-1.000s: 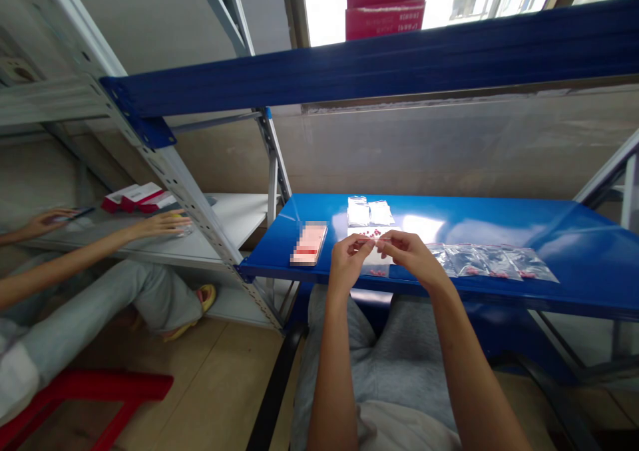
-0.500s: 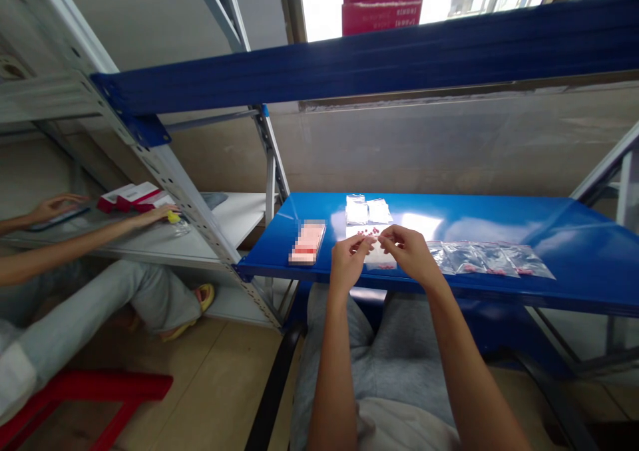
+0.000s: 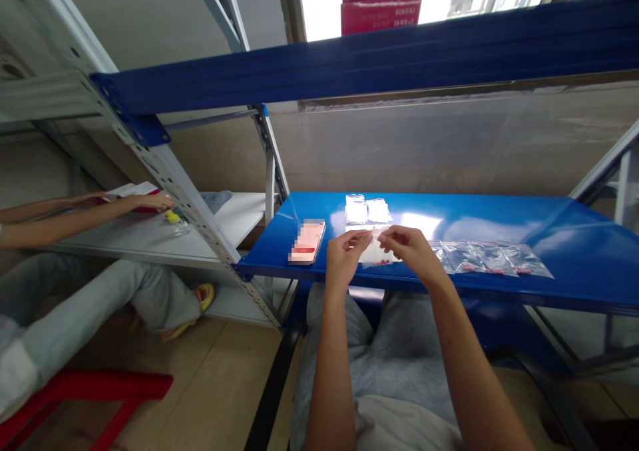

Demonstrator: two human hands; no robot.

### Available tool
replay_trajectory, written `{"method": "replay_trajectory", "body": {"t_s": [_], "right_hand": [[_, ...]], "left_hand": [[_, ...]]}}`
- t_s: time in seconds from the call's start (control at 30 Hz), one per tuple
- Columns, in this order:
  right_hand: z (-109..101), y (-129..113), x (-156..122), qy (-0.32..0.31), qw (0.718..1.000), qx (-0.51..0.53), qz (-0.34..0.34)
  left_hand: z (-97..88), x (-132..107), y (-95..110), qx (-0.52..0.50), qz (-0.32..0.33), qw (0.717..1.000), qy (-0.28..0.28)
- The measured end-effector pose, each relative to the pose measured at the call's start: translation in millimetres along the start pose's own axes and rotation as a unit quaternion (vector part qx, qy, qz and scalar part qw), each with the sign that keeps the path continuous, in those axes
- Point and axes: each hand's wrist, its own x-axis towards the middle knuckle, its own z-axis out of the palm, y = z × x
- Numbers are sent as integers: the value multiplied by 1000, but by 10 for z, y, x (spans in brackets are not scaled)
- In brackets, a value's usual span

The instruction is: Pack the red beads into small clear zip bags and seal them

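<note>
**A:** What do we have at the hands?

**B:** We see the left hand (image 3: 344, 261) and right hand (image 3: 410, 251) close together, just above the blue steel surface (image 3: 499, 218). Between them is a small clear plastic bag (image 3: 378, 255).

**A:** Finger state?

**B:** Left fingers (image 3: 360, 237) and right fingers (image 3: 387, 235) are pinched almost closed on the bag's upper edges, one hand on each side. We can see a few red bits low in the bag, too small to identify. We can't tell if the bag touches the surface.

**A:** What's around it?

**B:** Two white packets (image 3: 367, 210) lie just beyond the hands. To the right is a row of clear zip bags (image 3: 484, 259) with red contents. To the left is a pink rectangular item (image 3: 307, 241), too blurred to identify.

**A:** Anyone else?

**B:** Yes, we have a co-worker on the left, seated beside the rack. One co-worker's hand (image 3: 154, 202) rests on a white shelf (image 3: 124, 241) near a small bottle with a yellow top (image 3: 174, 221). The other arm (image 3: 60, 215) reaches toward red-and-white boxes (image 3: 132, 191). A red stool (image 3: 84, 384) stands on the floor by the co-worker's legs.
</note>
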Motion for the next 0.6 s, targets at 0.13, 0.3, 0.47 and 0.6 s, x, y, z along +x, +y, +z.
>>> {"method": "replay_trajectory", "body": {"t_s": [0.13,0.3,0.47,0.6], "right_hand": [[-33,-76,-37,-34,999,7,-5],[-30,-59,-34,-29,999,-10,-15],[-35,24,-10,9,998,-44,-34],[-54,34,-13,28,999,-40,-22]], "left_hand": [[57,-5,-10,3,6,1000,-1],[89,-9,-32,34,27,999,-5],[61,-16,-10,32,26,999,8],[51,-23,22,18,5,1000,-4]]}}
